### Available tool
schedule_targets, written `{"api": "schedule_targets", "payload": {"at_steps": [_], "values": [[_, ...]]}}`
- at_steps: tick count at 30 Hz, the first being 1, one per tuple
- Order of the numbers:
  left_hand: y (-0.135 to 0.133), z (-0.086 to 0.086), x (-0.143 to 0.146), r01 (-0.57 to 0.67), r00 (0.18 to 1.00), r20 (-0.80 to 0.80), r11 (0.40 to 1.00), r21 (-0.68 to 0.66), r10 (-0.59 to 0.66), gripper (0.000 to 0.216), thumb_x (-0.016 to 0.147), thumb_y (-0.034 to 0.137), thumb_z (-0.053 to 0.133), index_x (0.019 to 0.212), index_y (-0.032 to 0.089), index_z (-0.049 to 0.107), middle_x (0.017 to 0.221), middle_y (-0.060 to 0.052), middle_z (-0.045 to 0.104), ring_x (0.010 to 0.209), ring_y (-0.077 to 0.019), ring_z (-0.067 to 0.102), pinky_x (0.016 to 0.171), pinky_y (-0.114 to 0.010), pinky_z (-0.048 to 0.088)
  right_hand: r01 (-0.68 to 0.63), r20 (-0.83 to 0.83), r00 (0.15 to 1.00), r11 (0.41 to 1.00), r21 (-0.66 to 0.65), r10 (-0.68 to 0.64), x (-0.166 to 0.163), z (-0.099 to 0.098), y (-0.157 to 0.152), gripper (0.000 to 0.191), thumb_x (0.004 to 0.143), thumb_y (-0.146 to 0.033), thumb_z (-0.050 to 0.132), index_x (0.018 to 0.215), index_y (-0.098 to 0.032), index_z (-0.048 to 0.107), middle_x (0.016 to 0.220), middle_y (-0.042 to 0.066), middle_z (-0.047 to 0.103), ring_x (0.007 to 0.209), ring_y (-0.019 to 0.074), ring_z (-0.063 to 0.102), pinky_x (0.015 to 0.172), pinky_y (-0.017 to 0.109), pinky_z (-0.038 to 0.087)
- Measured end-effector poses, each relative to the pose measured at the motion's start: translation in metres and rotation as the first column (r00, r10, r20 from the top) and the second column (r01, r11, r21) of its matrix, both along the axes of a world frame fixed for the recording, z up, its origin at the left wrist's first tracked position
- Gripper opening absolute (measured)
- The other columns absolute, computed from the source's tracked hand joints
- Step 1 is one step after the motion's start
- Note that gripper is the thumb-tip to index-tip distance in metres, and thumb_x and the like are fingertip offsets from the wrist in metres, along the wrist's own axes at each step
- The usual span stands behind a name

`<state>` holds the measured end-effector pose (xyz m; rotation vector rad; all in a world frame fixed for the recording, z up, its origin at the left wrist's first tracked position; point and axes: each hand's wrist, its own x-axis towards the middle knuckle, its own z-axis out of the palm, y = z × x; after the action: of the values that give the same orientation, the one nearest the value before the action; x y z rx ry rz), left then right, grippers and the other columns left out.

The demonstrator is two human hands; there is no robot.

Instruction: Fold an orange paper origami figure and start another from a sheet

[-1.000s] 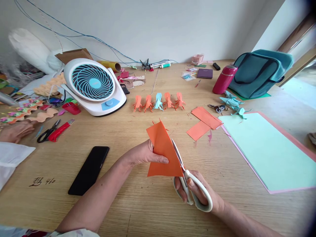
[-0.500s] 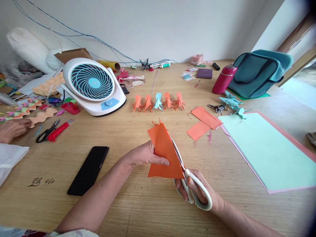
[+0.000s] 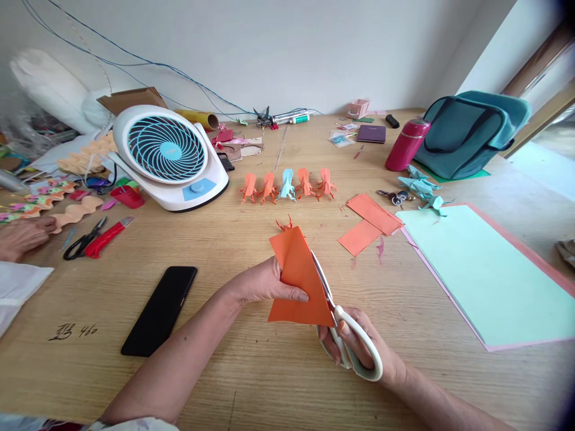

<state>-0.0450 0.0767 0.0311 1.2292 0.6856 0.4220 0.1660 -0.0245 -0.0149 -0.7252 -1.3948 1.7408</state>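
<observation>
My left hand pinches a folded orange paper triangle and holds it upright above the wooden table. My right hand grips white-handled scissors, fingers through the loops. The blades run up along the paper's right edge. Behind the paper lies a small orange folded figure. Farther back stands a row of folded paper figures, orange with one light blue.
A black phone lies left of my arm. Beyond it stand a white and blue fan and red-handled scissors. Orange paper pieces and a mint sheet lie right. Another person's hand rests at far left.
The paper and scissors have stayed nearly in place; the scissors have edged slightly up the paper's right edge. The other person's hand at far left shifted a little.
</observation>
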Motion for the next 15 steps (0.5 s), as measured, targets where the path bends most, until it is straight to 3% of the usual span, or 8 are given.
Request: {"api": "schedule_targets", "payload": {"at_steps": [15], "values": [[-0.0019, -0.0040, 0.0021, 0.024, 1.000, -0.007, 0.999, 0.045, -0.023, 0.034, 0.068, 0.025, 0.088, 0.098, 0.017, 0.072, 0.104, -0.007, 0.077, 0.100, -0.0224, 0.071, 0.093, -0.035, 0.055, 0.024, 0.001, 1.000, 0.999, 0.025, -0.024, 0.0002, 0.0014, 0.0003, 0.052, 0.097, -0.064, 0.043, 0.075, -0.018, 0.053, 0.051, -0.002, 0.048, 0.043, 0.0091, 0.039, 0.045, 0.023, 0.033]]}}
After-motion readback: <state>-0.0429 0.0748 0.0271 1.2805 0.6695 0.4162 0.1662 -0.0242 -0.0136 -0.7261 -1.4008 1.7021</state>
